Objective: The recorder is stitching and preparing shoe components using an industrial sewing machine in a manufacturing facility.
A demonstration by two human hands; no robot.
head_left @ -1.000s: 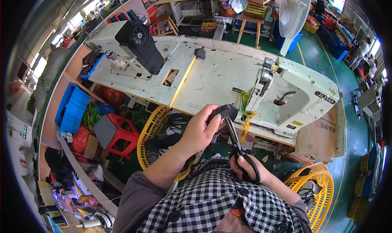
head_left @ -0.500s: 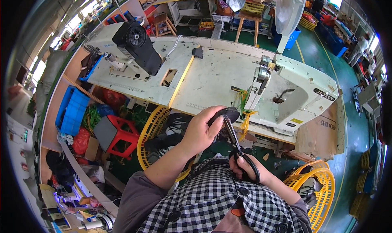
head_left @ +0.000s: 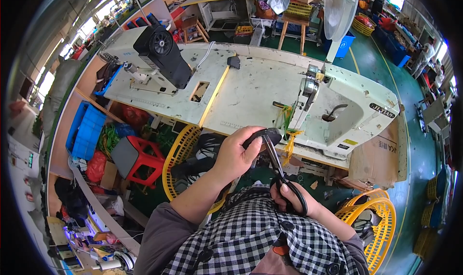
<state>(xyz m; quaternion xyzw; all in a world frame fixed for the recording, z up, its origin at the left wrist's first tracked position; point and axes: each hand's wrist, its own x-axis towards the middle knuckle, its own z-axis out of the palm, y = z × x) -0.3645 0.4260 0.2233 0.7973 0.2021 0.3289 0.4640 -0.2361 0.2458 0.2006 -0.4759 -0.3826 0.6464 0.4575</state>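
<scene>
My left hand (head_left: 235, 155) is closed round a dark, rounded piece (head_left: 273, 135), possibly a shoe part, with the thumb on its near side. Most of this piece lies behind my fingers, so its full shape is hidden. In my right hand (head_left: 288, 196) I grip black-handled scissors (head_left: 275, 160), my fingers in and around the loops. Their blades point up and away from me, and the tips reach the near edge of the dark piece. The blades look nearly closed together. Both hands are held in front of the sewing table's near edge.
A sewing machine (head_left: 357, 113) stands right, with yellow ties (head_left: 291, 144) hanging by it; another sewing machine (head_left: 161, 53) stands left. A yellow basket (head_left: 170, 171) of dark items sits below the table, near a red stool (head_left: 142, 159). More yellow baskets (head_left: 386, 226) stand lower right.
The dark piece and my left hand have shifted very slightly, with the piece tilted a little differently at the scissor tips. My right hand stays in place on the scissors.
</scene>
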